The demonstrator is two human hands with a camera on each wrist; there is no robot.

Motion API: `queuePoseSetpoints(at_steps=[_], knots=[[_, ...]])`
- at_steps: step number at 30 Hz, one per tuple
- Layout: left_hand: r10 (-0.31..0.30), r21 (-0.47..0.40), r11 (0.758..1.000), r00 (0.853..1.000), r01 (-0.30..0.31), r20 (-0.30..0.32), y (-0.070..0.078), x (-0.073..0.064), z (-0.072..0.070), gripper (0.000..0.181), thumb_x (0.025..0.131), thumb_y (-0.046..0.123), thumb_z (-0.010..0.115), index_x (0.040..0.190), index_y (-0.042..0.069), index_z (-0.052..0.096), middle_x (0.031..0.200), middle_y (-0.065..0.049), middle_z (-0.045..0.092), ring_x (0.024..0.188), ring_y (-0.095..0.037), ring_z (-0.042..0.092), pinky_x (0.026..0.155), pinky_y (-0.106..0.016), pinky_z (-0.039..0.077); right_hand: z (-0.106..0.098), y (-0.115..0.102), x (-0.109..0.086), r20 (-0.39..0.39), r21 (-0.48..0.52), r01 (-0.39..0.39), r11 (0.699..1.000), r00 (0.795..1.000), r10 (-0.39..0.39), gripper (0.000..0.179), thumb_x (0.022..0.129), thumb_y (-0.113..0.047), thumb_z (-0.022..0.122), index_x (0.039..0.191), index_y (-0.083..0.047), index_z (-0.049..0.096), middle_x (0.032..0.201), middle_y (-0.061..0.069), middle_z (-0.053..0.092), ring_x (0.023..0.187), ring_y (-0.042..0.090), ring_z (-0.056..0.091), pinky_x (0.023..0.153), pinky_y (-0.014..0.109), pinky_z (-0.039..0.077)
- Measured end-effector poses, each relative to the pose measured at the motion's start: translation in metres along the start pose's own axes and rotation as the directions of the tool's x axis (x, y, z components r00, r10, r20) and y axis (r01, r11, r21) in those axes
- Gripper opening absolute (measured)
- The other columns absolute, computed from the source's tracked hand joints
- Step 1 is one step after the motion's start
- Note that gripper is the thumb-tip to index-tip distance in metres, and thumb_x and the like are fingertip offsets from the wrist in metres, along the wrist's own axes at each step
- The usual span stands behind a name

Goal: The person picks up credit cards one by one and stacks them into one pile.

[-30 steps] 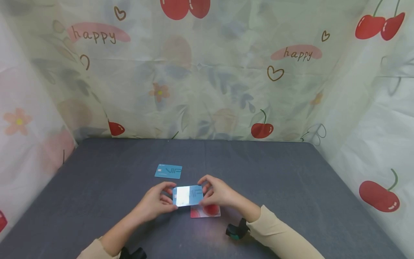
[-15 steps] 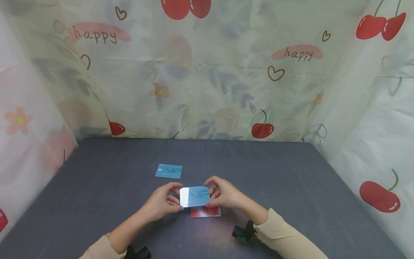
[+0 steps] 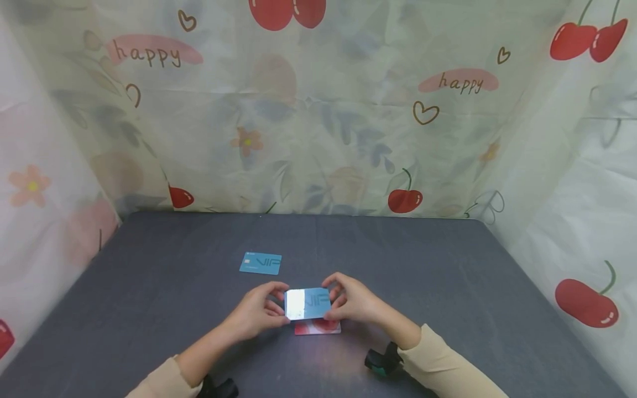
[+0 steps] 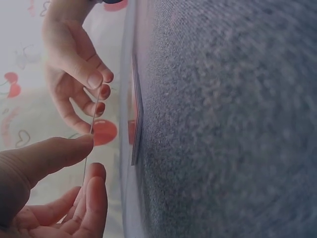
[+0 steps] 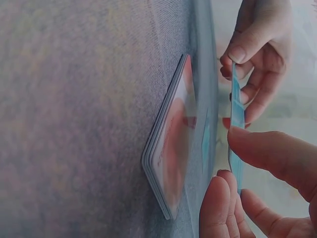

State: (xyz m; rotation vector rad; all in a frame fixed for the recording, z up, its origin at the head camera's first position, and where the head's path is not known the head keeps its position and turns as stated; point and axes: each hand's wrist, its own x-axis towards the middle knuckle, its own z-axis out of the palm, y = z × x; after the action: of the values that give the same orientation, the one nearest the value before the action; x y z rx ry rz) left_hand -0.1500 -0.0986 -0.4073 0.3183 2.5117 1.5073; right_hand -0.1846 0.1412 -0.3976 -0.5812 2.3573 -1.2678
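Between both hands a blue plastic card point(image 3: 316, 301) marked "VIP" is held above the table, with glare over its left part. My left hand point(image 3: 259, 310) pinches its left end, and my right hand point(image 3: 354, 298) pinches the right end. Both wrist views show the card edge-on and thin, thumbs on one side and fingers on the other. Below it lies a small stack of cards point(image 5: 171, 144), the top one red and white; the held card hides part of that stack in the head view.
Another blue VIP card point(image 3: 260, 263) lies flat on the dark grey table point(image 3: 423, 265), behind and left of the hands. A printed cloth curtain point(image 3: 308, 155) rises along the back and both sides. A black wrist camera point(image 3: 383, 359) sits under the right wrist.
Both hands have shifted to the right with the blue card, bringing it more fully over the stack. The glare on the card has moved. The other blue card stays where it was.
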Motion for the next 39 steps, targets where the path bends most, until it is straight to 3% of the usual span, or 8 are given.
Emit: queuePoseSetpoints(at_steps=[8,24,39], knots=[[-0.004,0.033,0.999,1.0,0.003,0.018,0.003,0.002,0.003,0.057,0.07,0.004,0.079,0.12,0.0,0.054,0.099,-0.01,0.056,0.072,-0.011,0.06,0.064,-0.024,0.054,-0.001,0.005,-0.004,-0.01,0.006,0.007,1.0,1.0,-0.007,0.051,0.073,-0.002,0.074,0.117,0.001,0.049,0.088,0.01,0.053,0.071,0.012,0.061,0.061,0.024,0.05],[0.045,0.121,0.991,0.998,-0.048,0.035,0.004,0.006,0.013,0.053,0.068,0.003,0.079,0.116,0.0,0.056,0.093,-0.008,0.056,0.069,-0.011,0.058,0.058,-0.02,0.048,-0.002,0.009,-0.011,-0.015,-0.02,-0.007,1.0,1.0,0.007,0.052,0.072,-0.003,0.075,0.117,0.001,0.049,0.089,0.011,0.055,0.072,0.012,0.061,0.06,0.022,0.049],[0.031,0.188,0.981,0.997,-0.043,0.069,0.005,0.008,0.018,0.054,0.068,0.006,0.08,0.116,0.0,0.056,0.092,-0.006,0.056,0.068,-0.01,0.057,0.056,-0.021,0.045,-0.001,0.015,-0.014,-0.025,-0.045,-0.006,0.999,1.0,0.005,0.052,0.071,-0.003,0.076,0.116,0.0,0.05,0.09,0.01,0.053,0.072,0.013,0.063,0.059,0.022,0.049]])
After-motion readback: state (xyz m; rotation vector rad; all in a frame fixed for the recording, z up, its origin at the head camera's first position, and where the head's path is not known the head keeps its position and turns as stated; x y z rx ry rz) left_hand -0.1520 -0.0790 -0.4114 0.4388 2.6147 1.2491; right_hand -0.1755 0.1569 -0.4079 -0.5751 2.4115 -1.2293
